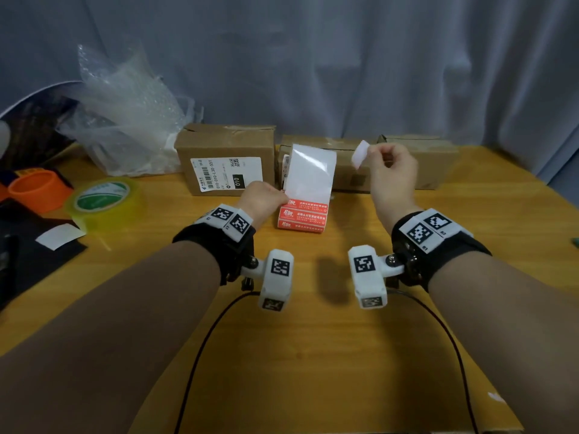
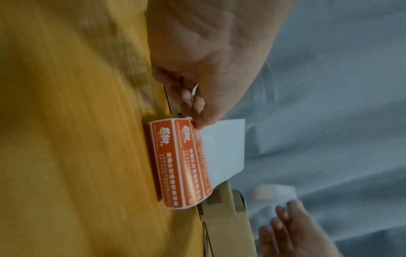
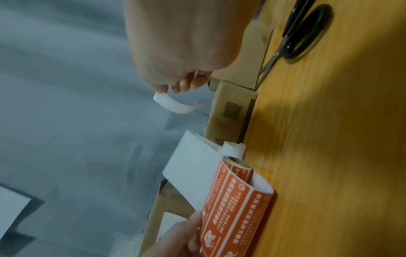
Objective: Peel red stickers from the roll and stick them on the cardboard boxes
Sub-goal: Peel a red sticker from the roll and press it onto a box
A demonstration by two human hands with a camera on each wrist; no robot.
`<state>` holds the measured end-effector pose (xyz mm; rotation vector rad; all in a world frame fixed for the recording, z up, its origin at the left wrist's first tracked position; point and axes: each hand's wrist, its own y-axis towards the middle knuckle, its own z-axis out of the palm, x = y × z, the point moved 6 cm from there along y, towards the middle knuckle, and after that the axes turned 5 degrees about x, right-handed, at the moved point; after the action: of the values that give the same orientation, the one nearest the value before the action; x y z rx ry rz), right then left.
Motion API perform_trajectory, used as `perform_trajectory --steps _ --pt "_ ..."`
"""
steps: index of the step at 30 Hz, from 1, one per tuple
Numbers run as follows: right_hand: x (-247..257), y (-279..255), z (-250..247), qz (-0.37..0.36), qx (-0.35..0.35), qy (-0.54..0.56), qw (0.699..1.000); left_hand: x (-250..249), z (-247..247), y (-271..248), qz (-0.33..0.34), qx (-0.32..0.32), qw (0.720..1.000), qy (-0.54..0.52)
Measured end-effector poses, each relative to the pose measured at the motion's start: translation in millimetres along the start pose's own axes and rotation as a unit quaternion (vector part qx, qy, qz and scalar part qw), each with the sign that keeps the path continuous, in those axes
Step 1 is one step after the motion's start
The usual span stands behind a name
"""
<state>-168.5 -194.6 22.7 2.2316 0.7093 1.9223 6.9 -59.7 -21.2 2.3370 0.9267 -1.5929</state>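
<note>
From the left, I see my left hand low on the yellow wooden surface, its fingers pinching the edge of the small roll of red printed stickers; bare white backing paper stands up from the roll. Three brown cardboard boxes line the back. My right hand is raised before the middle box, wrist cocked, thumb and forefinger pinching a peeled sticker, white side toward me. I judge the limp sticker could curl and fold onto itself, or land crooked, if I lower it without tension.
</note>
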Motion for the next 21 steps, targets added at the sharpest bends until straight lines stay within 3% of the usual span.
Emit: perform_trajectory --steps 4,7,14,21 --pt "30.9 -0.2 8.8 -0.143 0.058 -0.084 0.984 -22.2 -10.8 -8.7 0.102 -0.067 0.992 -0.027" --pt "49.5 -9.4 20.0 -0.239 0.088 -0.143 0.956 -39.7 -13.9 -15.1 0.143 -0.034 0.987 -0.071" --pt "75.7 -30.9 40.2 -0.353 0.117 -0.184 0.91 -45.5 -20.2 -19.8 0.039 0.056 0.978 -0.198" --pt "85.7 -40.9 58.4 -0.394 0.155 -0.209 0.881 -48.5 -33.3 -25.5 0.034 0.061 0.975 -0.209"
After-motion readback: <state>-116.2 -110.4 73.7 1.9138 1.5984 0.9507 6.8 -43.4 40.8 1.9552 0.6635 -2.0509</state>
